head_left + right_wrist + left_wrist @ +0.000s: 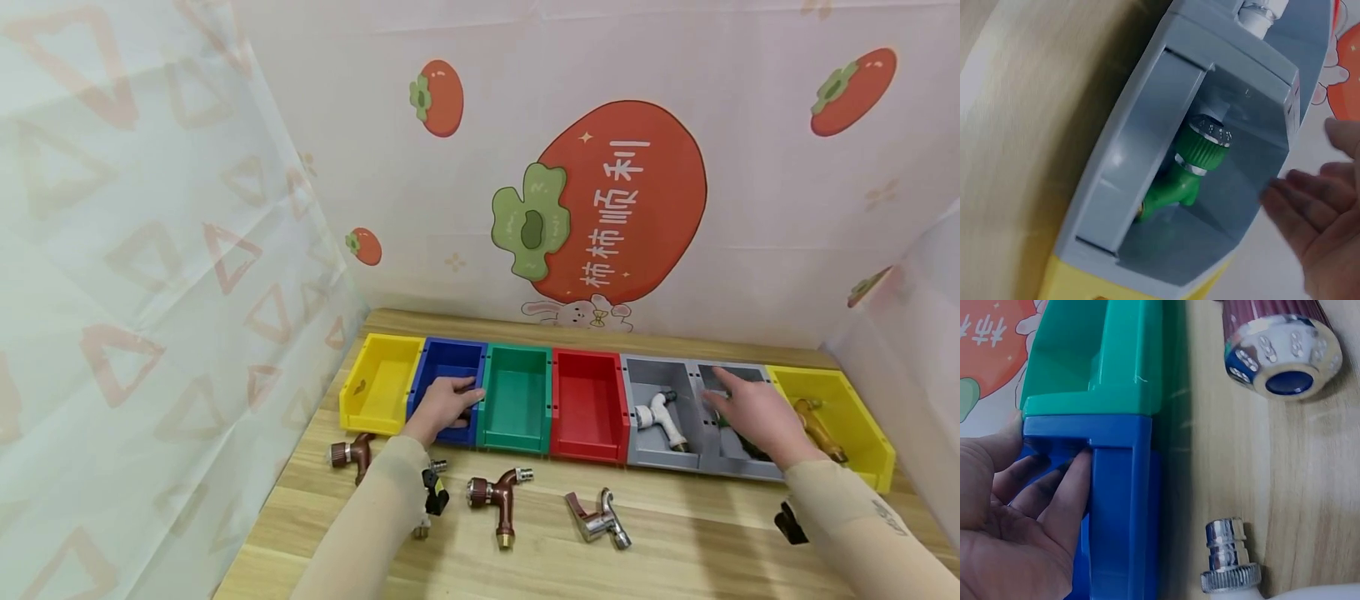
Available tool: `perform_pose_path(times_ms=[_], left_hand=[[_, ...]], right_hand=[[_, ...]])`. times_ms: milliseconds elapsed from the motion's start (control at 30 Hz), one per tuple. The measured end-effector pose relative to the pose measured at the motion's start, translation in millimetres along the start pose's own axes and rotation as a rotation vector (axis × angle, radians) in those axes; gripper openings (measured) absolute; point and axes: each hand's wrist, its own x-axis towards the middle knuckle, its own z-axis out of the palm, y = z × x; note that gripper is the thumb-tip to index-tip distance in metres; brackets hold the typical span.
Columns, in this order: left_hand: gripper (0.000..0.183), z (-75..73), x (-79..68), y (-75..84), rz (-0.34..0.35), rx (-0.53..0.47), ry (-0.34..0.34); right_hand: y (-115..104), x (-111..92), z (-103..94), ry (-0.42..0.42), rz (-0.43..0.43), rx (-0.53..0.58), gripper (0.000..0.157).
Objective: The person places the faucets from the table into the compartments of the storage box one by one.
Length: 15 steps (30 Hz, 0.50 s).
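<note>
My left hand [442, 408] reaches into the blue bin [1113, 512], its fingers inside. The thumb lies at the top of the wall beside the green bin [517, 400], so that the hand pinches this side wall. Over the right grey bin [1132, 150], my right hand [761, 412] hovers with fingers spread and nothing in them. A green tap [1194, 162] lies inside that bin, partly covered by the hand in the head view. The left grey bin [637, 367] holds a white tap [662, 421].
A yellow bin [381, 346] and a red bin [588, 358] belong to the row. Another yellow bin [862, 417] holds a brass-coloured tap [819, 429]. In front lie brown taps [504, 504], a chrome tap [600, 525] and a white tap [1229, 575] partly behind my left arm.
</note>
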Motion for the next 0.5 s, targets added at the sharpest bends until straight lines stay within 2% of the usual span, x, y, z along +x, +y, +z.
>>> perform_pose_path(times_ms=[167,300,400,500], left_hand=[[0.055,0.5,3.0,1.4,0.007,0.026,0.016],[0.055,1.1,5.8,1.9,0.013,0.042,0.03],[0.054,0.9,6.3,3.4,0.023,0.065,0.044],[0.054,0.6,3.6,7.2,0.045,0.13,0.074]], right_hand=[[9.4,-0.5,3.1,-0.09,0.108,0.141,0.059],[13.5,0.6,4.7,-0.188,0.204,0.322,0.064],[13.8,1.6,5.6,-0.224,0.261,0.426,0.062],[13.5,3.3,6.5,-0.24,0.291,0.467,0.054]])
